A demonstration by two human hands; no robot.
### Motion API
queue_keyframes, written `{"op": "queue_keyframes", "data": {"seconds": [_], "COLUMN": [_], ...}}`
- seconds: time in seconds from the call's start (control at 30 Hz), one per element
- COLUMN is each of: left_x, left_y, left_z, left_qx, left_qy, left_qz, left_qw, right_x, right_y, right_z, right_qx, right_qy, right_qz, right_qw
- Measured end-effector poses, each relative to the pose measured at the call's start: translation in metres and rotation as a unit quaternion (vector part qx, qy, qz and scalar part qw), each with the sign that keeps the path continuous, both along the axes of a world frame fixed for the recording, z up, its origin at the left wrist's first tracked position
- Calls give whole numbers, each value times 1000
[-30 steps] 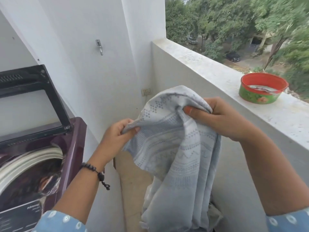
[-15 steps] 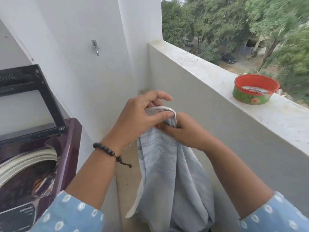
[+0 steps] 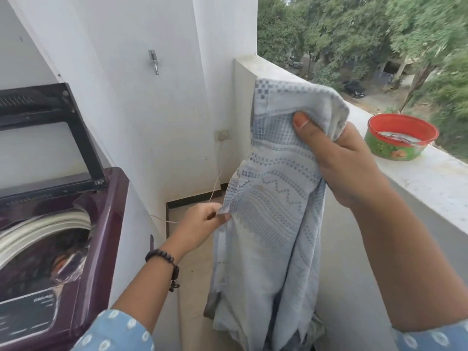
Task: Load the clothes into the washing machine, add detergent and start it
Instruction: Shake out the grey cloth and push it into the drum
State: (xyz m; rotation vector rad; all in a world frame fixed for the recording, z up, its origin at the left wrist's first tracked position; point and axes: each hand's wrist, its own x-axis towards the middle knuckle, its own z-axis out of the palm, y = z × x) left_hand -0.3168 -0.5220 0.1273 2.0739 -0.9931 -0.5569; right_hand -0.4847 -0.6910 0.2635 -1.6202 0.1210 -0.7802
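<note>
**Garment in hand, not yet loaded**

The right hand (image 3: pixel 339 158) is gripping the upper end of a pale blue patterned cloth (image 3: pixel 271 206) high in front of the parapet, thumb pressed on the front face and fingers curled behind a bunched fold. The left hand (image 3: pixel 202 220), a beaded bracelet (image 3: pixel 164 259) at its wrist, is pinching the cloth's left edge lower down, between thumb and fingertips. The cloth is hanging full length between the two holds, its tail dropping out of view at the bottom edge.

The maroon top-loading washing machine (image 3: pixel 101 236) is standing to the left, lid (image 3: pixel 48 138) raised against the wall, something dark already lying in the drum. The cloth is hanging well apart from that opening.

Judgement: the garment is being opened out before loading. It should be gathered loosely, carried across low over the rim, and dropped so no tail is trailing over the edge.

Farther off, a red-rimmed green bowl (image 3: pixel 397 145) is sitting on the parapet ledge (image 3: pixel 430 183); the contents cannot be identified.
</note>
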Motion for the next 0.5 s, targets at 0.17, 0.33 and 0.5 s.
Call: {"op": "queue_keyframes", "data": {"seconds": [0.17, 0.33, 0.5], "left_x": [5, -4, -14], "left_y": [-2, -20, -31], "left_z": [14, 35, 52], "left_qx": [-76, -137, -189], "left_qy": [49, 137, 140], "left_qz": [25, 52, 30], "left_qw": [996, 980, 972], "right_x": [18, 28, 26], "right_y": [-19, -1, 41], "right_z": [-52, -105, -110], "right_qx": [-240, -297, -254], "right_qy": [235, 328, 183], "right_qz": [-128, -140, -66], "right_qw": [933, 886, 948]}}
